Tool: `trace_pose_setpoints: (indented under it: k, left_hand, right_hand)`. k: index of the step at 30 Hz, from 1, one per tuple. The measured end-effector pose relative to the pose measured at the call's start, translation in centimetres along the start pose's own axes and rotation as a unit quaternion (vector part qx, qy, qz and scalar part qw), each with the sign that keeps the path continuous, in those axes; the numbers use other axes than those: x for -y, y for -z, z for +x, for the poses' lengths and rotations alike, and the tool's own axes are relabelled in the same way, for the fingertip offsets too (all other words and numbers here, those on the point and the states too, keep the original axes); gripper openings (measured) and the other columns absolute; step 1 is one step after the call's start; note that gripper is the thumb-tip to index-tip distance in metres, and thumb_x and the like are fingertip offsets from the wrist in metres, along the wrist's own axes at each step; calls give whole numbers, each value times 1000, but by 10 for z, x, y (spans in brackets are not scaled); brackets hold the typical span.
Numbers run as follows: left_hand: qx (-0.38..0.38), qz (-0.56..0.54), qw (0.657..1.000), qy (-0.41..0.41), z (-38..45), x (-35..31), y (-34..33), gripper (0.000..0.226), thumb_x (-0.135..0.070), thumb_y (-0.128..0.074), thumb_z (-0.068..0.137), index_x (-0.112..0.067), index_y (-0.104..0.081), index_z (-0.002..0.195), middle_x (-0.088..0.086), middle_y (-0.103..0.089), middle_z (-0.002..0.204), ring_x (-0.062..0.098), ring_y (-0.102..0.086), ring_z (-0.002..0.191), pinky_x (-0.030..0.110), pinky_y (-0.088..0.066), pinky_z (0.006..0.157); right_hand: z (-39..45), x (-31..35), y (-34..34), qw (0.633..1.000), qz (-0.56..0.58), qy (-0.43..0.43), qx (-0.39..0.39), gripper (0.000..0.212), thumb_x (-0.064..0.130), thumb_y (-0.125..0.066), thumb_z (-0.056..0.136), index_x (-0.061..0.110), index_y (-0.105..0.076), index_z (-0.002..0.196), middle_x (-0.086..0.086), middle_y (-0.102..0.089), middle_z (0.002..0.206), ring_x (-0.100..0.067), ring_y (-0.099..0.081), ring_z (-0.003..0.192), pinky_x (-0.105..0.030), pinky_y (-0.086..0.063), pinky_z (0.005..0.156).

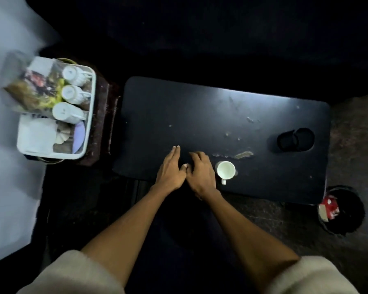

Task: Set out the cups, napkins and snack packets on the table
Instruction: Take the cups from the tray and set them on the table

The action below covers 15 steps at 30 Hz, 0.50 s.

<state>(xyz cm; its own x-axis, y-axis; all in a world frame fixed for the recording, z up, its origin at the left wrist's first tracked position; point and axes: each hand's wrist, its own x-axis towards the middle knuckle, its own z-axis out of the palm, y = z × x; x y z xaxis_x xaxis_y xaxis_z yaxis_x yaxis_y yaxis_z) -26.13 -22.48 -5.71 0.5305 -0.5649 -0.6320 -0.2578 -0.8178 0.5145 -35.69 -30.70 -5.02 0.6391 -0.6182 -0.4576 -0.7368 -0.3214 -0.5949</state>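
We reach both bare forearms forward over the near edge of the dark counter (221, 115), sleeves pushed up to the elbows. Our left hand (172, 169) lies flat with its fingers straight and together, holding nothing. Our right hand (200, 172) sits just beside it, thumbs almost touching, its fingers loosely bent on the counter and gripping nothing.

We count one white cup (226, 170) on the counter, upright, empty, handle toward the near edge, just right of our right hand. Three more white cups (69, 92) lie in a row in the white tray (89, 128) past the counter's left edge. In that tray we also see a stack of white napkins (37, 134) and clear snack packets (32, 85), blurred, so we cannot count them.
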Motion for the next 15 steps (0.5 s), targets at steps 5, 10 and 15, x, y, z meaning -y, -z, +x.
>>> trace_pose_setpoints:
  k: [5,10,15]
  left_hand:
    - [-84,-66,993,52,7,46,67,72,-30,-55,97,-27,-17,158,-7,-15,166,12,-16,152,30,-17,121]
    - [-169,-126,973,90,9,102,132,72,-21,-59,93,-23,-24,157,-2,-23,165,15,-22,151,29,-20,120]
    - [-259,-152,948,102,17,153,196,67,-6,-59,82,-11,-40,147,9,-38,153,27,-33,144,41,-29,118]
  right_hand:
    - [41,78,-28,993,-50,92,50,50,24,-54,98,11,-49,145,-9,-49,144,-26,-46,133,-41,-46,104]
    - [76,166,-71,980,-82,159,87,53,22,-65,91,7,-54,140,-11,-54,133,-29,-47,127,-45,-52,97]
    - [104,248,-121,972,-88,187,116,40,22,-70,81,7,-65,118,-14,-59,116,-34,-53,113,-38,-46,77]
